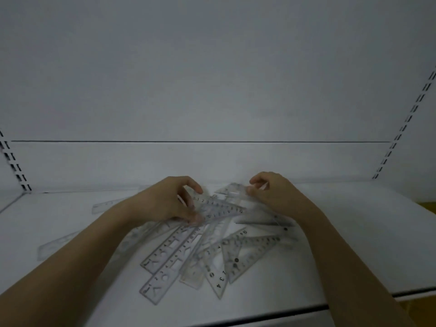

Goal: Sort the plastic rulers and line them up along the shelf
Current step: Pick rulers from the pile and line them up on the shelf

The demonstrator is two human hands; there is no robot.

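A heap of clear plastic rulers [188,251] lies in the middle of the white shelf [342,244]: straight stencil rulers, triangles, and several more fanned beneath. My left hand [169,199] pinches a small bundle of clear triangular rulers [219,208] by its left end, just above the heap. My right hand [269,190] pinches another clear ruler [233,188] at the heap's far side. Two straight rulers lie apart at the left: one [103,206] near the back, one [56,246] nearer me.
The shelf's white back panel [212,90] rises behind the heap. Slotted uprights stand at the left [16,166] and right [405,123] corners. The shelf's front edge [306,311] runs along the bottom right. A brown surface [427,206] shows past the shelf's right end.
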